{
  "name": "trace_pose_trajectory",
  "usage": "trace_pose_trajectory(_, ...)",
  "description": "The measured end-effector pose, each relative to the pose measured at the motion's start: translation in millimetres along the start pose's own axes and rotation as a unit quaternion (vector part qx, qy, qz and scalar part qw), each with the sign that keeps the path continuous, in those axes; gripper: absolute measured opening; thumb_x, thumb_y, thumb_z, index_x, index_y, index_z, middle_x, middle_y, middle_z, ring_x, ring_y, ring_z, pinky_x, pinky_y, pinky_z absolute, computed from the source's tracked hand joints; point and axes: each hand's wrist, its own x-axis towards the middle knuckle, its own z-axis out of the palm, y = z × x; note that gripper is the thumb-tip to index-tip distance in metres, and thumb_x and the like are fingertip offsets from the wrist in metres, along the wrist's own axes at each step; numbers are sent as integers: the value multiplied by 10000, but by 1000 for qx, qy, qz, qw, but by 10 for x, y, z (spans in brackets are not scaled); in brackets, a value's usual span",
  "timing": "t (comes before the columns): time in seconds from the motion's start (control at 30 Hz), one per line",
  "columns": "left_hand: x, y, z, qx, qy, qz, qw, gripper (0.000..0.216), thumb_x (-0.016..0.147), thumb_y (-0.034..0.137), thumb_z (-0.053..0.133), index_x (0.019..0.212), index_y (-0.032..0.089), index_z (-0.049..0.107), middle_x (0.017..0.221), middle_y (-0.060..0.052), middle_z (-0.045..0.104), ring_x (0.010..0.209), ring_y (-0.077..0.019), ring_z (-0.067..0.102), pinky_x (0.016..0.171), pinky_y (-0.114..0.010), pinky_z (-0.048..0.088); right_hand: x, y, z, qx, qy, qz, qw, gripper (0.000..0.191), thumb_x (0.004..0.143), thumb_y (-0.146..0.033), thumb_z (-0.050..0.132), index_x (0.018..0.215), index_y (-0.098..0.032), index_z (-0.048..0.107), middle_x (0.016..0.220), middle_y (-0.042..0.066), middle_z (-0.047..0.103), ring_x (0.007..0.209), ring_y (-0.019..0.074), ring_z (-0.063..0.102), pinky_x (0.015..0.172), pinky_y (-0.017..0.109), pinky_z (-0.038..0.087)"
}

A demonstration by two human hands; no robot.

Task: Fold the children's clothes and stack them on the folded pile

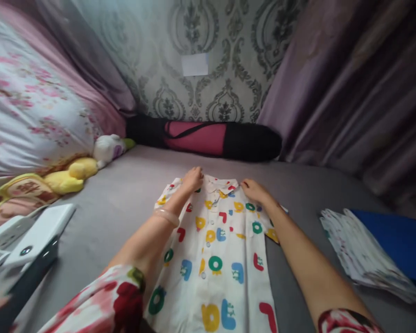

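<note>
A white short-sleeved shirt [225,249] with a collar, front buttons and a print of coloured letter shapes lies spread on the grey sheet, its collar pointing away from me. My left hand [193,179] has its fingers closed on the shirt's shoulder, just left of the collar. On the opposite side, my right hand [254,190] pinches the other shoulder close to the collar. Both forearms reach over the sleeves and hide part of them. The lower end of the shirt runs out of view at the bottom.
Folded white printed cloths [360,249] and a blue folded item [395,240] lie at the right. A black and pink long bag [197,136] rests along the wall. Plush toys [69,178] and a white device [38,236] are at the left. Curtains [319,78] hang on both sides.
</note>
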Motion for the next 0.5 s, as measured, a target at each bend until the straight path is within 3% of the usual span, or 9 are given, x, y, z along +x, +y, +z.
trace_pose_trajectory(0.1,182,-100,21,-8,-26,-12,1000,303,837,137,454,1110,172,582,1160,-131,626,1092,-250,570,871,-331,435,97,-34,-41,17,-14,-10,1000,344,953,-293,361,916,-135,664,959,131,700,831,196,604,683,253,382)
trace_pose_trajectory(0.2,275,-114,40,-17,-52,-14,998,203,847,215,460,928,175,641,969,-89,682,951,-246,615,808,-342,451,170,-101,-41,35,-17,-30,999,339,958,-291,380,884,-132,671,928,108,704,812,173,598,687,232,384)
trace_pose_trajectory(0.33,319,-126,71,-53,-68,10,996,270,864,326,435,876,166,652,738,-24,659,744,-179,609,709,-284,461,216,-126,-6,56,-23,-45,997,258,933,-301,464,919,-139,664,912,52,701,788,141,592,655,199,382)
trace_pose_trajectory(0.5,292,-194,177,-79,-34,32,996,298,868,389,431,887,156,616,803,-44,646,767,-182,582,693,-278,448,140,-126,94,40,19,-19,999,278,950,-358,444,970,-151,629,942,55,670,821,164,587,677,232,385)
